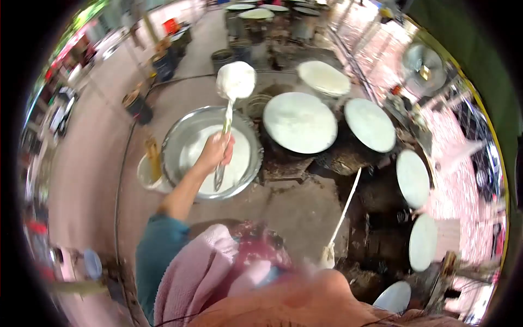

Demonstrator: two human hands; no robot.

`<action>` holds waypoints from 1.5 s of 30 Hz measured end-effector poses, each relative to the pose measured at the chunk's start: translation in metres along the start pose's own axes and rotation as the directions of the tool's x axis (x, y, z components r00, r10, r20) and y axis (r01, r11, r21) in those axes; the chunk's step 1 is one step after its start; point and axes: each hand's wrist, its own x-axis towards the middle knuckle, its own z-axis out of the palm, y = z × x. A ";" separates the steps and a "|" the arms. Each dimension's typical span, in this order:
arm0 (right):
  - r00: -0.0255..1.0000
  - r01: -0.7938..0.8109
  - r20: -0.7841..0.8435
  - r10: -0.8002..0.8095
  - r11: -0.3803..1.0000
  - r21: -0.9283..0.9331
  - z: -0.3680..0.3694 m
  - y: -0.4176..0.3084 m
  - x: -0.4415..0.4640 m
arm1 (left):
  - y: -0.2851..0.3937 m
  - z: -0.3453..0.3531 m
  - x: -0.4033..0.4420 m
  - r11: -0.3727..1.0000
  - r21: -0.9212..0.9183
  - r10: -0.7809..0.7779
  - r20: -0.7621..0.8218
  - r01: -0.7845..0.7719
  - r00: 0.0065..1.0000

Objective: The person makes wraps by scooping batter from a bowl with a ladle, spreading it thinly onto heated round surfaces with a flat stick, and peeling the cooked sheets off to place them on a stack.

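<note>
My left hand point(215, 150) is closed around the long handle of a ladle point(227, 117). The ladle's round head, covered in white, is raised beyond the far rim of a wide metal basin point(173, 131). White liquid point(239, 155) lies in the basin, below my hand. To the right, a round pale lid point(299, 122) sits on a dark pot, with another pale lid point(370, 125) beside it. A long pale stick point(346, 210) slants down toward me, with whitish material around its near end. My right hand does not show.
More pale round lids point(413, 179) curve along my right side over dark stoves. A white bucket point(147, 174) with wooden sticks stands left of the basin. Dark bins point(137, 109) stand farther left. A large fan point(423, 71) is at the back right.
</note>
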 end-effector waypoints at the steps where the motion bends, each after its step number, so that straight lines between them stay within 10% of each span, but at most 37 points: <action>1: 0.998 0.005 -0.059 -0.016 0.986 -0.167 -0.015 -0.001 0.000 | 0.001 0.012 0.000 0.998 0.069 -0.020 0.110 0.012 0.994; 4: 0.983 -0.022 -0.179 0.030 0.998 0.051 -0.064 0.025 -0.014 | 0.004 0.084 0.009 0.978 0.051 -0.207 0.411 0.204 0.888; 8: 0.874 0.018 -0.485 0.005 0.999 0.043 -0.105 -0.004 -0.082 | -0.053 0.202 0.024 0.861 0.224 -0.416 0.826 0.456 0.381; 12: 0.678 0.160 -0.732 0.060 0.961 0.227 -0.175 0.016 -0.189 | -0.087 0.339 -0.076 0.591 0.572 -0.591 0.787 0.569 -0.178; 14: 0.471 0.152 -0.881 -0.046 0.988 0.030 -0.199 0.047 -0.263 | -0.084 0.377 -0.150 0.529 0.693 -0.599 0.713 0.490 -0.363; 16: 0.345 0.144 -0.924 0.167 0.963 0.228 -0.189 0.033 -0.340 | -0.068 0.407 -0.222 0.464 0.775 -0.594 0.632 0.429 -0.498; 25: 0.051 0.481 -0.973 0.224 0.849 0.220 -0.310 -0.007 -0.363 | -0.090 0.650 -0.505 0.688 0.726 -0.581 0.549 -0.002 -0.601; 28: -0.154 0.181 -0.980 -0.128 0.971 -0.155 -0.346 -0.064 -0.321 | -0.140 0.699 -0.568 0.745 0.654 -0.583 0.543 -0.132 -0.604; 31: -0.140 -0.030 -0.990 -0.010 1.000 -0.006 -0.375 -0.068 -0.290 | -0.208 0.712 -0.614 0.702 0.712 -0.590 0.574 -0.010 -0.568; 32: -0.137 -0.173 -0.990 0.020 0.984 0.043 -0.382 -0.083 -0.288 | -0.221 0.716 -0.628 0.759 0.645 -0.581 0.611 -0.087 -0.538; 33: -0.170 0.187 -0.981 0.091 0.981 0.059 -0.390 -0.036 -0.264 | -0.238 0.716 -0.628 0.805 0.567 -0.567 0.647 -0.174 -0.510; 34: -0.187 -0.173 -0.981 0.056 0.981 0.089 -0.376 -0.062 -0.260 | -0.257 0.716 -0.627 0.836 0.483 -0.545 0.681 -0.259 -0.488; 40: -0.285 0.248 -0.941 0.183 0.962 0.112 -0.382 -0.032 -0.210 | -0.271 0.767 -0.562 0.858 -0.075 -0.215 0.846 -0.508 -0.488; 42: 0.019 0.538 -0.769 0.639 0.642 0.547 -0.374 -0.114 -0.190 | -0.259 0.785 -0.530 0.818 -0.148 -0.205 0.827 -0.555 -0.523; 44: 0.089 0.413 -0.797 0.597 0.706 0.575 -0.379 -0.120 -0.168 | -0.248 0.801 -0.498 0.807 -0.307 -0.024 0.836 -0.505 -0.548; 45: -0.128 0.236 -0.930 0.346 0.921 0.310 -0.378 -0.105 -0.160 | -0.236 0.808 -0.484 0.777 -0.469 0.213 0.824 -0.420 -0.525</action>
